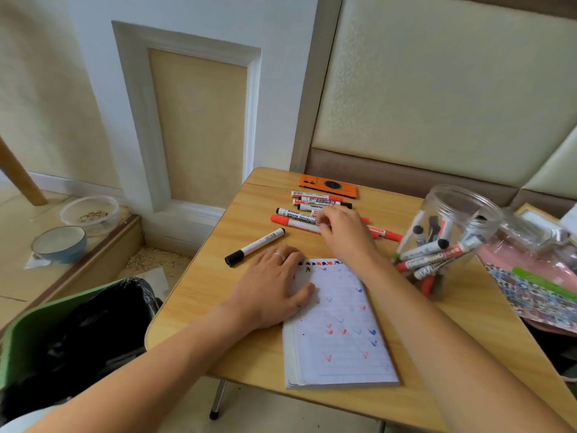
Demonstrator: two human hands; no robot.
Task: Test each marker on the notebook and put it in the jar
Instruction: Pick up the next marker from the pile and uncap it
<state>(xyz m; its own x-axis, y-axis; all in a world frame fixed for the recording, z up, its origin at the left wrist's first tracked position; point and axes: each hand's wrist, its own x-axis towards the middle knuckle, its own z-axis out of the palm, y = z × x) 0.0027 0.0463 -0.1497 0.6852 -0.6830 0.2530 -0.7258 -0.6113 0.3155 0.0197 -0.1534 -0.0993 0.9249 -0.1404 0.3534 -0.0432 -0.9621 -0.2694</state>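
1. Cream padded wall panels and a white-framed recess stand behind a small wood-grain folding table (218,295), where everything for the task is laid out.
2. Right hand (345,234) reaches over the far row of loose markers (307,210) with its fingers curled down onto them; it seems to be picking one out, though I cannot tell whether any is actually pinched yet.
3. Left hand (270,290) lies flat and spread, a ring on one finger, pressing the top-left corner of the lined white notebook (338,326) to keep it from sliding.
4. Judgement on handling: the markers are light, stiff plastic tubes, smooth and prone to roll, so a pinch at mid-barrel should serve best, with the cap pulled off straight.
5. One black-capped white marker (255,246) lies apart, just left of the row, near the left hand.
6. Count: about seven markers loose in the row, some overlapped by the hand, so the figure is rough; one lying apart.
7. Clear plastic jar (452,235) stands to the right of the notebook, holding roughly eight markers, jumbled and hard to separate.
8. One notebook, its page marked with red, blue and black ticks.
9. Beyond: one orange flat case (327,185) behind the row, and one green bin with a black liner (62,332) beside the table.
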